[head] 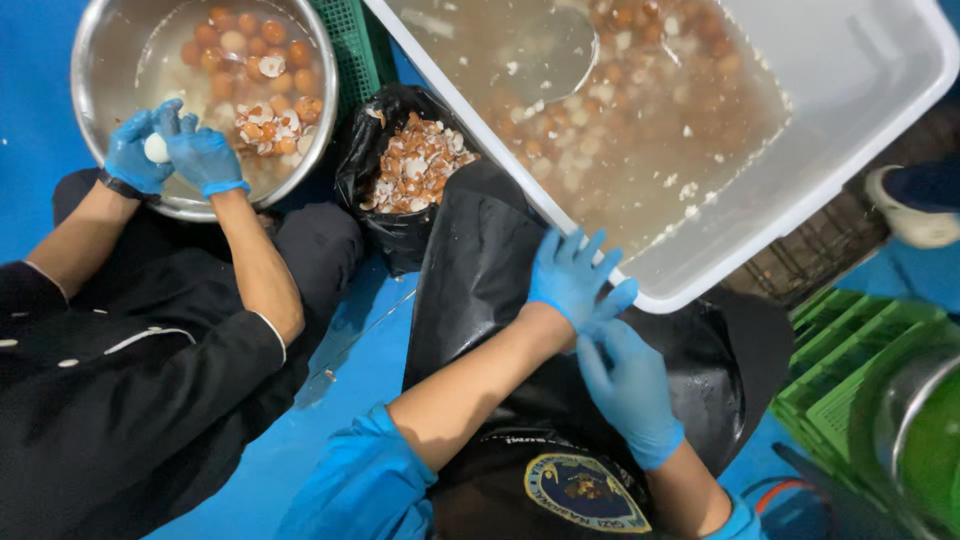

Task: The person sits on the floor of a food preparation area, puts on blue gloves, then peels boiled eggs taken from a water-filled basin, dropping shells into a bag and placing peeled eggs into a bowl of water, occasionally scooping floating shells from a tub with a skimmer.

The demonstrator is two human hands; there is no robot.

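Observation:
My left hand [572, 275] wears a blue glove and hovers with fingers spread just at the near rim of a white plastic tub [860, 60], holding nothing. My right hand [632, 390], also gloved in blue, pinches the cuff of the left glove at the wrist. The tub holds cloudy water with several brown eggs [640, 95] and floating shell bits. A black apron [480, 260] covers my lap beneath both hands.
A co-worker in black at the left holds a peeled white egg [157, 148] in gloved hands over a metal bowl [100, 50] of eggs and water. A black bag of eggshells [415, 160] sits between bowl and tub. Green crates [850, 370] stand at right on the blue floor.

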